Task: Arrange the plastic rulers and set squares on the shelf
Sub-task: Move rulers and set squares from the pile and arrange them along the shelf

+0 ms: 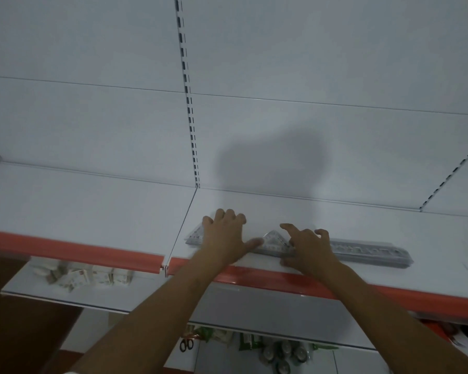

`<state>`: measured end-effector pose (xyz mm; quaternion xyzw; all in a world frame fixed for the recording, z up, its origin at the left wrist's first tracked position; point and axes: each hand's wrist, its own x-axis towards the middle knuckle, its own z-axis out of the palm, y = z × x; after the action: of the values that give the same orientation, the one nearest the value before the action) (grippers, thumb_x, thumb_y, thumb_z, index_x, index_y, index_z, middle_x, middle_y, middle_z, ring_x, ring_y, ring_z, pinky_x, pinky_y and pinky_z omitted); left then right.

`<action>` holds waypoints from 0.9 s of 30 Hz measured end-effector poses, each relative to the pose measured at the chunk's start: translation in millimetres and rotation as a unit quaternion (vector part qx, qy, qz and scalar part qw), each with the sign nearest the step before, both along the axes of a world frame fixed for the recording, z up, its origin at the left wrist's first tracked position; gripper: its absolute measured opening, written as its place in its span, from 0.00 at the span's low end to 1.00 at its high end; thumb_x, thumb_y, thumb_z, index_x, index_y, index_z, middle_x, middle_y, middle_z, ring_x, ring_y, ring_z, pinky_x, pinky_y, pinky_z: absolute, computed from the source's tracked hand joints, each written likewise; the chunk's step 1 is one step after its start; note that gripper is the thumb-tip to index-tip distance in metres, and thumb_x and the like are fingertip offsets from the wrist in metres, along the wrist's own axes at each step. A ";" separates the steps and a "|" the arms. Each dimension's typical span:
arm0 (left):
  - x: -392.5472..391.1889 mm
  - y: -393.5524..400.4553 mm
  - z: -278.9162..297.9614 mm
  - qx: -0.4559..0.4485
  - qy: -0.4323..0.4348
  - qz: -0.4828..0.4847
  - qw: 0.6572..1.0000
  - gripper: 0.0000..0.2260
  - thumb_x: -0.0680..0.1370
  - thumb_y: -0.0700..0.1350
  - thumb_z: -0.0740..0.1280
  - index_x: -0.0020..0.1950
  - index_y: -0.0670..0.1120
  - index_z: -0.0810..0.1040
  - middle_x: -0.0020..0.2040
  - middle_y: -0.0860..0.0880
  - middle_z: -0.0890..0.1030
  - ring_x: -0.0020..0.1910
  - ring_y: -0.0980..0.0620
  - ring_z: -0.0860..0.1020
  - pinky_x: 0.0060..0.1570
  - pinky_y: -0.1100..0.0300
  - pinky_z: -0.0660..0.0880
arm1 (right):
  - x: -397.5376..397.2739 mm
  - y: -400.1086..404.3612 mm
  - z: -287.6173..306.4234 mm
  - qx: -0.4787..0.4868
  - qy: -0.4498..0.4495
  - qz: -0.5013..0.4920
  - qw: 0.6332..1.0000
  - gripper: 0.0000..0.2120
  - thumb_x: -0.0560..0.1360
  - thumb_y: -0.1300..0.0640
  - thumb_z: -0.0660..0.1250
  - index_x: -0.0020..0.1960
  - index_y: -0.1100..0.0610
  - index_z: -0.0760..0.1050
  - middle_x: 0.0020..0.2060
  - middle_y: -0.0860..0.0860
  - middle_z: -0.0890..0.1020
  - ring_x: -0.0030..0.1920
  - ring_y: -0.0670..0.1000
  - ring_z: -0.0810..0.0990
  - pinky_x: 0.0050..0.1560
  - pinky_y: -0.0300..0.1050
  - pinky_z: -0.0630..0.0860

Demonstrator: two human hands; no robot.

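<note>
Pressing flat, spread fingers (222, 215) of left hand (226, 234) cover set squares (274, 240) near the shelf (335, 220) front edge; right hand (310, 248), fingers loosely splayed, rests where set squares meet the rulers (370, 255). Orange edge strip (73, 251) below.

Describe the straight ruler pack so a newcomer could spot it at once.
Find the white shelf with the orange front strip. Near its front edge, just right of the right hand, lies the ruler pack. It is long and straight, whereas the set squares between the hands are triangular.
</note>
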<state>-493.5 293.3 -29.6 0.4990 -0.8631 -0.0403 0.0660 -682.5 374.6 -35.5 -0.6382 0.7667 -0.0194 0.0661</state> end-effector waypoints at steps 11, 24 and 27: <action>30.2 -5.5 4.0 0.188 -0.014 0.169 0.968 0.48 0.64 0.76 0.63 0.75 0.51 0.55 0.73 0.43 0.61 0.72 0.38 0.59 0.63 0.35 0.65 | 0.6 1.3 -1.8 0.008 -0.013 0.003 1.000 0.38 0.70 0.43 0.69 0.74 0.45 0.54 0.57 0.47 0.78 0.64 0.50 0.71 0.68 0.54 0.54; 38.7 -7.4 -0.1 0.120 0.009 0.177 0.977 0.24 0.81 0.60 0.50 0.72 0.49 0.61 0.66 0.43 0.70 0.64 0.41 0.69 0.59 0.45 0.67 | 8.5 2.3 4.9 -0.023 0.006 0.036 0.999 0.42 0.68 0.33 0.67 0.75 0.45 0.53 0.67 0.50 0.66 0.68 0.52 0.64 0.69 0.56 0.51; 50.9 -8.6 4.1 0.088 0.012 0.171 0.981 0.15 0.81 0.49 0.54 0.65 0.45 0.65 0.61 0.43 0.73 0.59 0.43 0.72 0.55 0.48 0.69 | 31.4 -11.1 9.5 -0.098 -0.016 0.080 0.992 0.35 0.70 0.34 0.65 0.72 0.45 0.61 0.63 0.46 0.70 0.66 0.48 0.66 0.67 0.52 0.52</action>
<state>-442.6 284.7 -25.5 0.6424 -0.7575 -0.1102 0.0378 -651.1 363.5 -26.0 -0.7004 0.7065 -0.0999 0.0167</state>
